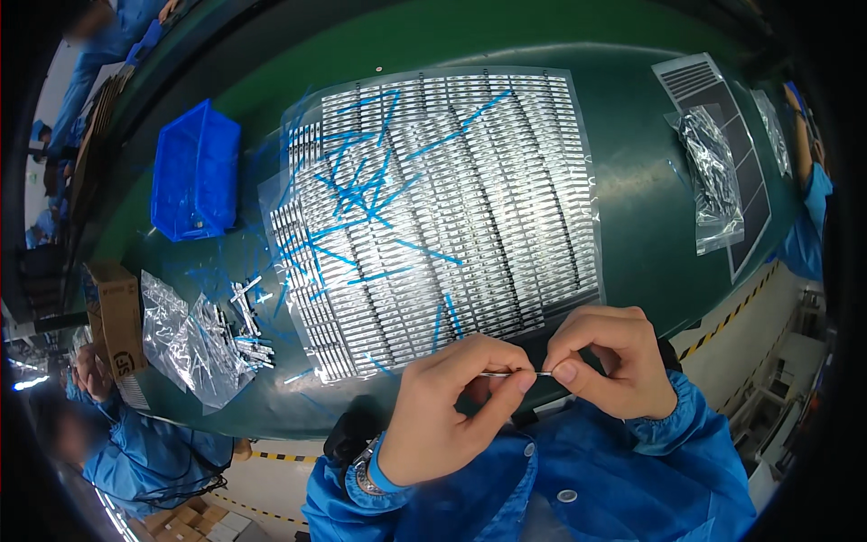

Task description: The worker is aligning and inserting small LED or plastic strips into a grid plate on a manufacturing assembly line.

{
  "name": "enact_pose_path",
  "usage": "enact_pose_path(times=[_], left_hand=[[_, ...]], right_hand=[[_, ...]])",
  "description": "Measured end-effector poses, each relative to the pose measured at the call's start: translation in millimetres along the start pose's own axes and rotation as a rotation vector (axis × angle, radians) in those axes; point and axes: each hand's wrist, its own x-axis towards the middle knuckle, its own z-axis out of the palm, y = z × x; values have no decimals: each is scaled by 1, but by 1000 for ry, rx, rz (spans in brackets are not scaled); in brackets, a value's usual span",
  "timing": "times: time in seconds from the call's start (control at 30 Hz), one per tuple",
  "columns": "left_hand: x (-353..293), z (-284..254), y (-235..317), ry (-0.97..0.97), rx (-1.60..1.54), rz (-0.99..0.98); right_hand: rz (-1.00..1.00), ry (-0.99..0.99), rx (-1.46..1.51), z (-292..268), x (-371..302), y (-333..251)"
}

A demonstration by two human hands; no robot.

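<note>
The slim strip (543,373), pinched tight by the fingers (525,382) of the left hand (438,411) and right hand (623,361) near the surface (632,244), looks to me light and easily bent, best taken by its ends.

Camera sat on person's head, left one of pair. Looked down, past blue sleeves (695,456), at green table (628,135). Picture stood right way up. Left hand (442,406) and right hand (621,357) were near camera, below middle. Table's far side lay near top. View was very wide, floor (271,479) at sides, black rim around.
</note>
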Motion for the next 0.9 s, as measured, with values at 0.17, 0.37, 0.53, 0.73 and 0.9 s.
enact_pose_path(times=[0.17,0.37,0.53,0.73,0.9], left_hand=[[0,-1,-1,-12,2,10],[1,-5,0,-79,-38,-3],[0,-9,-7,-306,-440,-59],[3,-2,-8,-269,-496,157],[-5,1,-3,-187,-573,-19]], right_hand=[[8,-11,5,-1,0,-1],[9,-72,120,-4,-1,4],[146,-130,449,-4,-6,7],[219,-90,471,1,-5,4],[118,-64,230,-4,0,2]])
